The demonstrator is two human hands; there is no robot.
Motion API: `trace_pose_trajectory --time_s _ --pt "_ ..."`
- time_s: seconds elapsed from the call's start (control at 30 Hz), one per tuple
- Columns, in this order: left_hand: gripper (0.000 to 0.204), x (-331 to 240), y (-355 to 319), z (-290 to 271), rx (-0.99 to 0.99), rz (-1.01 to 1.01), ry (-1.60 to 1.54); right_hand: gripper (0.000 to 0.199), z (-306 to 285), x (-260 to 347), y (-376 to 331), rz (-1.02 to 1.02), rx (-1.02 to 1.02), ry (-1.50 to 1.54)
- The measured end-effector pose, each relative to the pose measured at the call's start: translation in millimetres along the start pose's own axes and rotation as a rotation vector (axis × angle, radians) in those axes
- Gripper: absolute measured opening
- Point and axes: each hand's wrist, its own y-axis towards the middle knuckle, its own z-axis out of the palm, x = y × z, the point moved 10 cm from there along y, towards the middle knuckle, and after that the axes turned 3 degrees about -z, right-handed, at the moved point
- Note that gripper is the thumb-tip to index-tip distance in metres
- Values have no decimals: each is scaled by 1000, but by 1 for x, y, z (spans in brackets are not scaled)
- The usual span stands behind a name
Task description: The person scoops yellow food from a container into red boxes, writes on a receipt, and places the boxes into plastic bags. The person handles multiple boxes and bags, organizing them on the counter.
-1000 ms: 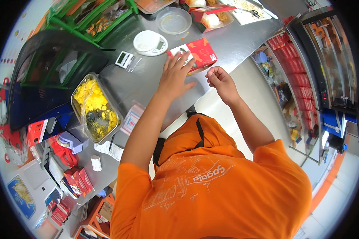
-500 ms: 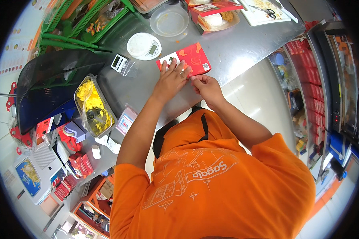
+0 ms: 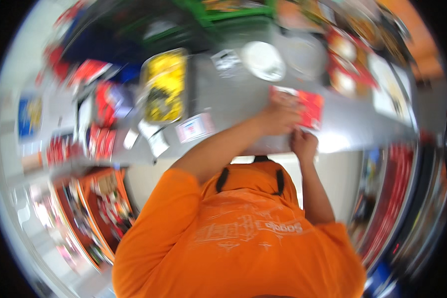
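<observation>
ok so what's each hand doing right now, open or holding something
Left hand: open, laid over the red cardboard box.
Right hand: fingers curled at the box's near edge; blur hides whether they grip it.

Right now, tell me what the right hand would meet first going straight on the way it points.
The right hand would likely meet the red box at its near edge; blur hides whether the two touch.

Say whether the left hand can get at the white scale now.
Probably yes: the left hand is on the red box, and the white scale sits just beyond, with nothing tall visible between.
</observation>
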Motion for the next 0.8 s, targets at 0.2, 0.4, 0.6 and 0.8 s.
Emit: trace_pose_trajectory --time_s 0.2,0.4,0.6,0.8 --pt "96 -23 53 27 63 -147 55 61 -67 -18 -17 -45 -93 -366" --pt "89 -48 -14 -65 -20 -233 -213 54 -95 -10 -62 -50 -158 -230" --pt "94 -6 -211 -242 -187 -450 -282 43 -52 15 -118 -8 -46 81" --pt "93 119 -472 -413 -339 -825 303 18 132 173 -163 -215 630 282"
